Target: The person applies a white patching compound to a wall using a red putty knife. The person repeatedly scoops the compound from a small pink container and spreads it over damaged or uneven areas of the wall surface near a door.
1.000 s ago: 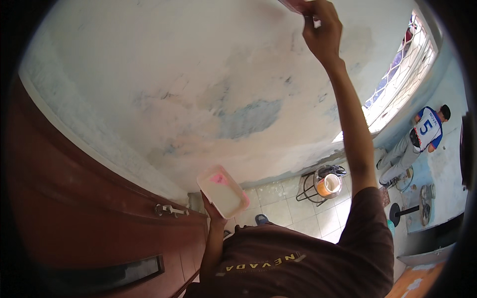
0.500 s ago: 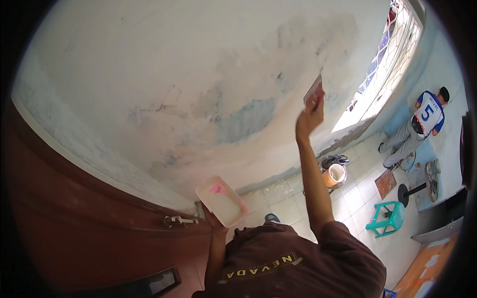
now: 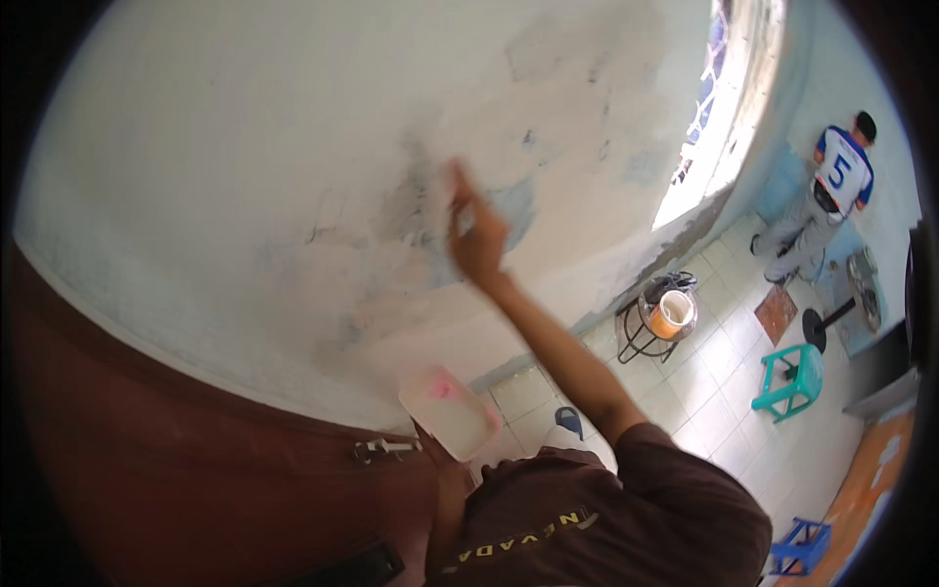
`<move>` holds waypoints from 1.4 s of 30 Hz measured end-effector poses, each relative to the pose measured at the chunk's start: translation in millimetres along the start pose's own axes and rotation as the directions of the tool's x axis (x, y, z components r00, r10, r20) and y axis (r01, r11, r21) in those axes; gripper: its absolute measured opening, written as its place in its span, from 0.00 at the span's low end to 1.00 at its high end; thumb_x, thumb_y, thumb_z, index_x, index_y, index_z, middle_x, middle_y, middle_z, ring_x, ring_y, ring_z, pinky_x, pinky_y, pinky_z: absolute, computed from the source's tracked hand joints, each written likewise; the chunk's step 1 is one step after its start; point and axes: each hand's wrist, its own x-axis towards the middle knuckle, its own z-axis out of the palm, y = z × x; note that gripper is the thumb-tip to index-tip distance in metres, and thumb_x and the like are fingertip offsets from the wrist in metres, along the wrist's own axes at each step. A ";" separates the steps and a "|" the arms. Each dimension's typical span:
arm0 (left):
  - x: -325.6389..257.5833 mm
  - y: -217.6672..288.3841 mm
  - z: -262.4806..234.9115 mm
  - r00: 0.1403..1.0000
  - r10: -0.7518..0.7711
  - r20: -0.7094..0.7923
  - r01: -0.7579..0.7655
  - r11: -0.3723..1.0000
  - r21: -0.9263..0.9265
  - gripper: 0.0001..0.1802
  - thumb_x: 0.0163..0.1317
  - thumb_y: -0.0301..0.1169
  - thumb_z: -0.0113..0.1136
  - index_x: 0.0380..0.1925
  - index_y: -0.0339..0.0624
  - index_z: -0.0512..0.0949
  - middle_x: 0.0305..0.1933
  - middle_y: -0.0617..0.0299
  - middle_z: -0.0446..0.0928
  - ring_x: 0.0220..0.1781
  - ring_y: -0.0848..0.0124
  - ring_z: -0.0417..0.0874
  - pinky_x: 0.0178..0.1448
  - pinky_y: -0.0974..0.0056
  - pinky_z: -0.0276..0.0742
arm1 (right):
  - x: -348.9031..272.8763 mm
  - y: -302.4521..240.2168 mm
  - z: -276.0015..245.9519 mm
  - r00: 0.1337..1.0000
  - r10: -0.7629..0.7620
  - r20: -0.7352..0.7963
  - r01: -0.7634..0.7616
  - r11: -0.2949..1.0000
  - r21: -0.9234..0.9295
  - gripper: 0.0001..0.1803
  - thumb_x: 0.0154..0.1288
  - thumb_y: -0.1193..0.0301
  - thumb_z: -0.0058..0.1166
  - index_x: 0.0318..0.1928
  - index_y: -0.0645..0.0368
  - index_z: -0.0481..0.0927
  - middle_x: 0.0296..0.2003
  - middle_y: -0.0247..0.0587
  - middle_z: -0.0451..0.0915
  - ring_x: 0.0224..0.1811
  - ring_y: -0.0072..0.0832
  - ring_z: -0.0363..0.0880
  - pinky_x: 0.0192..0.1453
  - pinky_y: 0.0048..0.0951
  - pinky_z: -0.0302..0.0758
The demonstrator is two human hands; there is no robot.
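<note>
My left hand (image 3: pixel 436 447) holds a shallow pinkish plastic tub (image 3: pixel 452 416) from below and its near side. Whitish paste lies inside, with a bright pink patch at one end. Ahead of me my right hand (image 3: pixel 479 240) is raised against the patched wall (image 3: pixel 323 127), over a bluish bare area. Its fingers are closed in a grip, smeared by motion. The flat scraper it carries hardly shows, blurred and nearly edge-on above the fingers.
A brown door (image 3: pixel 196 421) with a metal handle (image 3: pixel 386 448) stands on the left. To the right are a barred window (image 3: pixel 699 147), an orange bucket (image 3: pixel 672 313) on a stool, a green stool (image 3: pixel 790 383), a blue stool (image 3: pixel 802 546), a fan (image 3: pixel 861 289) and another person (image 3: pixel 836 186) facing the wall.
My right hand has swept leftward and slightly down across the wall with the scraper, from near the window to the bluish patch. The tub stays in my left hand; the view has shifted.
</note>
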 end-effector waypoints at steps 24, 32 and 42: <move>-16.4 -18.5 -8.0 0.991 0.133 0.021 -0.116 0.924 -0.363 0.36 0.70 0.62 0.51 0.70 0.55 0.69 0.65 0.61 0.77 0.65 0.54 0.79 0.67 0.36 0.76 | 144.0 84.9 -25.6 0.953 0.034 -0.300 -0.052 0.997 -0.055 0.25 0.70 0.81 0.53 0.67 0.59 0.77 0.57 0.48 0.84 0.45 0.34 0.90 0.41 0.32 0.83; 20.4 -45.1 32.3 0.948 0.051 0.314 0.066 0.934 -0.351 0.38 0.69 0.60 0.56 0.71 0.54 0.66 0.66 0.58 0.76 0.67 0.53 0.78 0.64 0.35 0.78 | -71.6 -1.6 27.3 0.760 -0.185 0.623 0.141 0.983 0.120 0.32 0.61 0.78 0.57 0.68 0.48 0.77 0.55 0.53 0.83 0.44 0.38 0.89 0.32 0.36 0.83; 10.7 -97.3 38.0 0.989 0.148 -0.006 -0.145 0.959 -0.243 0.35 0.71 0.60 0.49 0.68 0.49 0.68 0.56 0.56 0.79 0.52 0.53 0.85 0.48 0.41 0.86 | 195.1 106.1 -51.3 0.938 -0.203 -0.283 0.208 0.978 -0.013 0.31 0.63 0.89 0.50 0.67 0.63 0.77 0.67 0.53 0.76 0.60 0.44 0.84 0.54 0.31 0.82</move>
